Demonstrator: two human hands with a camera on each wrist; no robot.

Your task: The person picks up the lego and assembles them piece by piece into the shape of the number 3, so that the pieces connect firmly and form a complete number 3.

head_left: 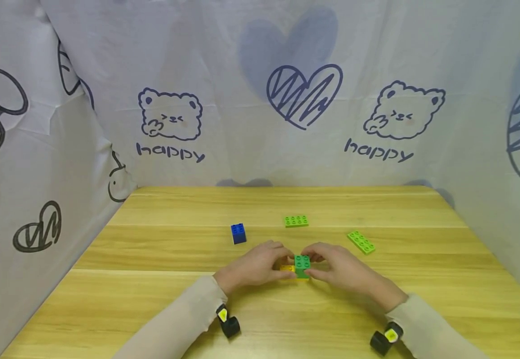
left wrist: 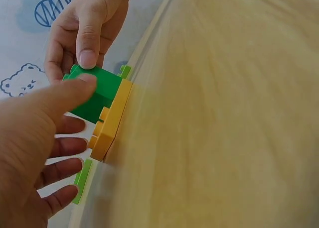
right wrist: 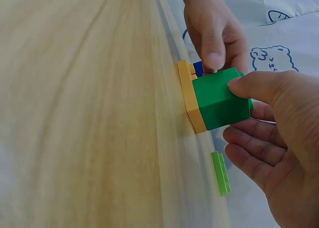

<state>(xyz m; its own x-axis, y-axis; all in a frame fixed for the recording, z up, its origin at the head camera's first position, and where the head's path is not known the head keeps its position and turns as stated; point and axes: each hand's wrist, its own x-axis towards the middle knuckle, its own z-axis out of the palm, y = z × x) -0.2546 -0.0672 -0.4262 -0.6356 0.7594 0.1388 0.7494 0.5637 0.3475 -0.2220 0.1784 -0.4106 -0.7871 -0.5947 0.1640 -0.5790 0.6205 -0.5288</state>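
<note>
A green brick, with studs on top, stands upright on one end of a flat yellow brick, whose bare studs show to its left. From the right, my right hand pinches the green brick, its thumb on the near face and its fingers behind. My left hand holds the green brick from the other side, and its thumb lies across the near face in the left wrist view. The left fingers curve behind the yellow brick's bare end.
A blue brick stands behind my left hand. Two flat light green bricks lie farther back: one near the middle, the other beyond my right hand. White printed cloth hangs behind the wooden table.
</note>
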